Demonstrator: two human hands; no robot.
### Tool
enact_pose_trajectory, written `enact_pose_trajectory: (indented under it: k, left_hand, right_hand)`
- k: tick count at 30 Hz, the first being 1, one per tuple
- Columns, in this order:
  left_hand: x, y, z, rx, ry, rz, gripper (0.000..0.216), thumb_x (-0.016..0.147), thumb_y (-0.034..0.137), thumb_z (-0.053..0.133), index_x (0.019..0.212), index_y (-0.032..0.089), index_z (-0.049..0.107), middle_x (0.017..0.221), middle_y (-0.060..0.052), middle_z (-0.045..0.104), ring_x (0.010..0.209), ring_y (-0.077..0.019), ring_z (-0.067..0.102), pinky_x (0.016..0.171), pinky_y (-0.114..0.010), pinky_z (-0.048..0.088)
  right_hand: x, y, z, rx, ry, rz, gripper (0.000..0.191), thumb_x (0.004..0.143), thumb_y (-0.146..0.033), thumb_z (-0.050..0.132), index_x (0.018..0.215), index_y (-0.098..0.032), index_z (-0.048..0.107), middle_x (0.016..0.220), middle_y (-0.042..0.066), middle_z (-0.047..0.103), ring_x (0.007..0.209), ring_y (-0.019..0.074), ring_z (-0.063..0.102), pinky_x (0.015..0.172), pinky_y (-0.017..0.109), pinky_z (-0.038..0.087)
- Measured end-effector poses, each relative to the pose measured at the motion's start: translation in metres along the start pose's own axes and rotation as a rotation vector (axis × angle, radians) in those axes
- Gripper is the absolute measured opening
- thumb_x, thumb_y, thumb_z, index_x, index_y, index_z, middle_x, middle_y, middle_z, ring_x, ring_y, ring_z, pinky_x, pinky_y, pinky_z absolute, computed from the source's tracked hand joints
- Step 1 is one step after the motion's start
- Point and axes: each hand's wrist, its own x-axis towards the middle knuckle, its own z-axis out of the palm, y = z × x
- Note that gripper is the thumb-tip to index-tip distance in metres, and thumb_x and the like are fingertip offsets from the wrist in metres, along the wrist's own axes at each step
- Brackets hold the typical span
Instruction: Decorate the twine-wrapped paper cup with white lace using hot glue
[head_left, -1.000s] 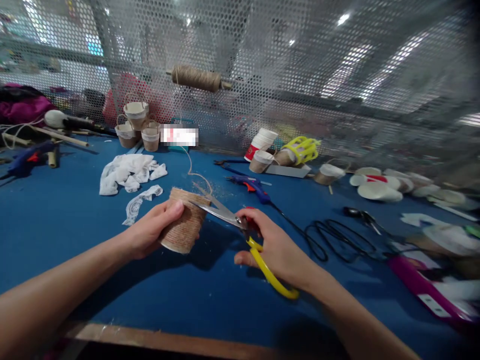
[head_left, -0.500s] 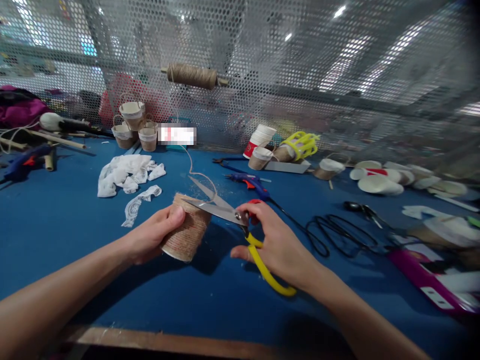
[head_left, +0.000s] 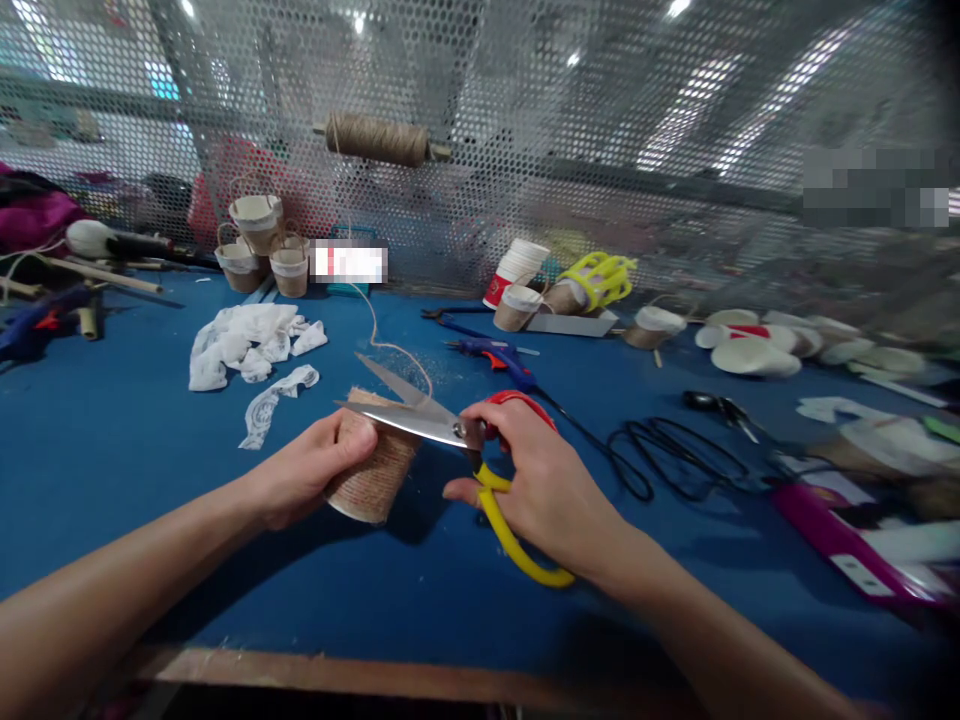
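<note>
My left hand point(head_left: 315, 468) grips a tilted cup wrapped in brown twine point(head_left: 379, 470), thumb on its near side. In my right hand point(head_left: 536, 475) is a pair of scissors point(head_left: 412, 420) with one red and one yellow handle. Their blades are apart and point left, one crossing over the cup's upper edge. A loose strand of twine point(head_left: 401, 352) curves down to the blades from behind. Beyond the cup lies a strip of white lace point(head_left: 274, 402), with a heap of lace point(head_left: 244, 340) past it.
A twine spool point(head_left: 379, 138) hangs at the mesh wall. Behind are twine-wrapped baskets point(head_left: 259, 222) and stacked paper cups point(head_left: 517, 270). A blue glue gun point(head_left: 495, 355) lies right of centre, its black cable point(head_left: 667, 460) coiled nearby. At right is a purple power strip point(head_left: 832, 550).
The scissors have moved left, so the blades reach further across the cup's top and near my left thumb. The red handle shows more. The cup stays in my left hand.
</note>
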Motion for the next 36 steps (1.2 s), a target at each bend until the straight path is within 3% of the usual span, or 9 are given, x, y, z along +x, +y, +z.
enact_pose_trajectory:
  k: [9, 14, 22, 28, 33, 36]
  left_hand:
    - [0.001, -0.001, 0.001, -0.007, 0.019, -0.025, 0.054, 0.057, 0.056, 0.073, 0.091, 0.015, 0.061, 0.075, -0.006, 0.067, 0.068, -0.0177, 0.062, 0.065, -0.025, 0.046]
    - [0.0, 0.001, 0.001, -0.019, 0.038, -0.058, 0.061, 0.054, 0.056, 0.075, 0.097, 0.015, 0.058, 0.071, -0.005, 0.067, 0.066, -0.0165, 0.063, 0.064, -0.025, 0.047]
    - [0.002, 0.0, -0.002, -0.01, 0.056, -0.035, 0.073, 0.053, 0.056, 0.076, 0.108, 0.014, 0.052, 0.084, -0.009, 0.069, 0.08, -0.023, 0.065, 0.065, -0.026, 0.049]
    - [0.002, -0.003, -0.009, 0.051, 0.069, -0.017, 0.074, 0.054, 0.057, 0.074, 0.109, 0.014, 0.049, 0.1, -0.012, 0.066, 0.094, -0.0269, 0.062, 0.072, -0.028, 0.05]
    - [0.003, -0.007, -0.013, 0.227, 0.044, 0.082, 0.066, 0.061, 0.051, 0.072, 0.112, 0.017, 0.048, 0.11, -0.011, 0.061, 0.1, -0.0259, 0.057, 0.081, -0.03, 0.046]
    - [0.004, -0.007, -0.01, 0.329, 0.047, 0.128, 0.067, 0.06, 0.048, 0.072, 0.113, 0.016, 0.047, 0.108, -0.011, 0.06, 0.1, -0.0267, 0.055, 0.082, -0.033, 0.044]
  right_hand:
    - [-0.001, 0.004, 0.003, -0.005, 0.027, -0.022, 0.043, 0.072, -0.053, 0.063, 0.097, -0.02, 0.052, 0.084, 0.007, 0.057, 0.078, 0.022, 0.055, 0.072, 0.036, 0.047]
    - [-0.003, 0.004, 0.002, 0.022, 0.044, -0.021, 0.038, 0.071, -0.051, 0.065, 0.09, -0.019, 0.053, 0.079, 0.005, 0.058, 0.071, 0.0191, 0.055, 0.069, 0.033, 0.046]
    - [0.0, 0.007, 0.0, 0.11, -0.092, 0.284, 0.032, 0.072, -0.046, 0.064, 0.091, -0.023, 0.054, 0.067, -0.002, 0.056, 0.055, 0.0134, 0.051, 0.052, 0.025, 0.044]
    - [0.005, 0.037, 0.01, -0.099, -0.152, 0.43, 0.039, 0.074, -0.029, 0.063, 0.111, -0.018, 0.054, 0.089, 0.008, 0.062, 0.076, 0.0203, 0.06, 0.065, 0.029, 0.047]
    - [0.005, 0.045, 0.006, -0.267, -0.348, 0.375, 0.046, 0.078, -0.019, 0.056, 0.123, -0.011, 0.052, 0.099, 0.017, 0.061, 0.091, 0.0276, 0.059, 0.078, 0.037, 0.047]
    - [0.008, 0.031, -0.004, -0.23, -0.247, 0.271, 0.033, 0.08, -0.022, 0.055, 0.111, -0.012, 0.062, 0.104, 0.018, 0.06, 0.098, 0.0313, 0.056, 0.084, 0.045, 0.043]
